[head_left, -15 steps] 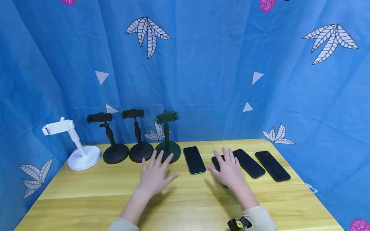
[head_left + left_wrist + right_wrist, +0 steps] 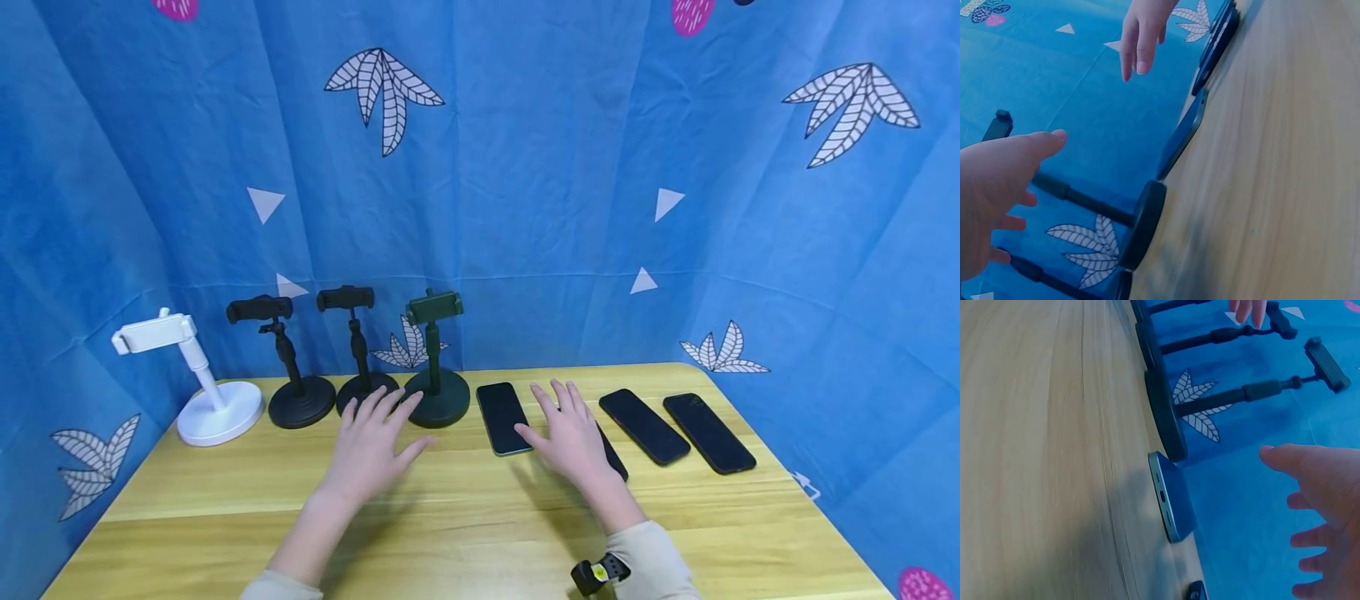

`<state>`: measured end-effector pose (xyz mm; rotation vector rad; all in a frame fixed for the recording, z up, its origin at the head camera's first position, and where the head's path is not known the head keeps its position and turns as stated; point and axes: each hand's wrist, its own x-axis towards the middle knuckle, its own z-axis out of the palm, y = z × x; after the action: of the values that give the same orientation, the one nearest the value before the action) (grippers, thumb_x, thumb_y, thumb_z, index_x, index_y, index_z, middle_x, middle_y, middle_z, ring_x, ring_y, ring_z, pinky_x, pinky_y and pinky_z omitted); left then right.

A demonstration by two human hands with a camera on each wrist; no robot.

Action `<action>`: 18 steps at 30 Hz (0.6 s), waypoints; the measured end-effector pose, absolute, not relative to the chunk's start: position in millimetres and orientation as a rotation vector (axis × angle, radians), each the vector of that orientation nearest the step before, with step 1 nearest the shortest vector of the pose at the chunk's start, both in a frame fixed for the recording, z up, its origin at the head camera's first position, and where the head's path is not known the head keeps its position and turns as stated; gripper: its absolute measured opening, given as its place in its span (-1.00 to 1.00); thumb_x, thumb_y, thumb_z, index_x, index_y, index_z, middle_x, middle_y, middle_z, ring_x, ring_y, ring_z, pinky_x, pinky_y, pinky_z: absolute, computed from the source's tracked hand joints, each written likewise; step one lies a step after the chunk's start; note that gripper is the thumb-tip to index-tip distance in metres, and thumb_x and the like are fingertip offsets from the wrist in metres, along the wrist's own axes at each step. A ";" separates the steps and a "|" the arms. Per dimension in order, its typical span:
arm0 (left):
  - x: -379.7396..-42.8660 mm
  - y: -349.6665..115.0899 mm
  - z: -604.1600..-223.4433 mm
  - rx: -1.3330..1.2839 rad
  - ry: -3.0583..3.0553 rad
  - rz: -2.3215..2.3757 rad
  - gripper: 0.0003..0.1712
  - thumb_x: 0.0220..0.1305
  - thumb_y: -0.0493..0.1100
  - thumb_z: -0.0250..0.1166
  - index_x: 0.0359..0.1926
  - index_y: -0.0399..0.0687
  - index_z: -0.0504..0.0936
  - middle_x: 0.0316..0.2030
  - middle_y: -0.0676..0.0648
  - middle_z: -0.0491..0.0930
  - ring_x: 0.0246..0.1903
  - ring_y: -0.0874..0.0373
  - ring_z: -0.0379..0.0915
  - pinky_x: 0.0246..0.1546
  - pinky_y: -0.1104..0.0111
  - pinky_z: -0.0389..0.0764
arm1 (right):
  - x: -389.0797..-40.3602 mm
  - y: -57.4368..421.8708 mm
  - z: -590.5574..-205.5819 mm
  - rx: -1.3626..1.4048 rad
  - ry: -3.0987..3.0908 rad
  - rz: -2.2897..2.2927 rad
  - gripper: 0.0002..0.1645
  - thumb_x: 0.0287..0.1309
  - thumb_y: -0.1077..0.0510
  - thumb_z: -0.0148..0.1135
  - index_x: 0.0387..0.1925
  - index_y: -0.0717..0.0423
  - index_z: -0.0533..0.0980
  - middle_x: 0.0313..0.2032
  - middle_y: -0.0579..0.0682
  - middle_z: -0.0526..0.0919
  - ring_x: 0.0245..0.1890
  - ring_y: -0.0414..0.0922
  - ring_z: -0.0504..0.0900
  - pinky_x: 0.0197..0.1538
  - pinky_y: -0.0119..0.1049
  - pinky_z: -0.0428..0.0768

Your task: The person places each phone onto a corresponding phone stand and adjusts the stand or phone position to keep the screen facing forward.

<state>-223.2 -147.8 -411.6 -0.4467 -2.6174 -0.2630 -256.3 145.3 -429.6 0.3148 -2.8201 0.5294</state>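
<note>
Both hands hover over the wooden table with fingers spread and nothing held. The left hand (image 2: 371,446) is in front of a black phone stand (image 2: 358,343) and a dark green phone stand (image 2: 433,346); its fingertips overlap their round bases in the head view. Over a black phone (image 2: 613,457) hangs the right hand (image 2: 572,437), hiding much of it. Just left of that hand lies another dark phone (image 2: 502,417), seen in the right wrist view with a pale metal edge (image 2: 1165,499). The left wrist view shows the left thumb (image 2: 1047,145) apart from the stands.
Two more dark phones, one (image 2: 645,427) beside the other (image 2: 709,433), lie flat at the right. At the left stand a white phone stand (image 2: 217,412) and another black phone stand (image 2: 300,402). A blue patterned curtain (image 2: 525,208) encloses the table (image 2: 465,542) behind and at both sides.
Both hands have shifted left, the left one a little further up the view too. More of the phone under the right hand shows; the stands and phones keep their places.
</note>
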 end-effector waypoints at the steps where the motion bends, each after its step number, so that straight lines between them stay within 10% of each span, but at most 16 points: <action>1: -222.8 -151.2 -410.6 -0.453 -2.591 -0.260 -0.26 0.19 0.30 0.28 0.34 0.18 0.43 0.25 -0.11 0.50 0.33 -0.16 0.30 0.30 -0.26 0.21 | -257.1 143.1 -429.3 0.317 -2.815 0.536 -0.12 0.18 -0.31 0.20 0.44 -0.08 0.23 0.45 0.22 0.18 0.50 0.24 0.01 0.38 0.30 0.18; 18: -224.4 -208.5 -390.8 -0.458 -2.343 -0.194 -0.48 0.15 0.06 0.37 0.13 0.02 0.62 0.03 -0.14 0.66 0.15 -0.17 0.46 0.20 -0.22 0.34 | -280.8 115.1 -441.0 0.364 -2.776 0.594 -0.21 0.20 -0.24 0.22 0.38 -0.01 0.32 0.39 0.23 0.28 0.43 0.25 0.17 0.34 0.24 0.28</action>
<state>-224.4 -208.5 -390.8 -0.4580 -2.3431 -0.1935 -280.8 115.1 -441.0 0.3637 -2.7764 0.5944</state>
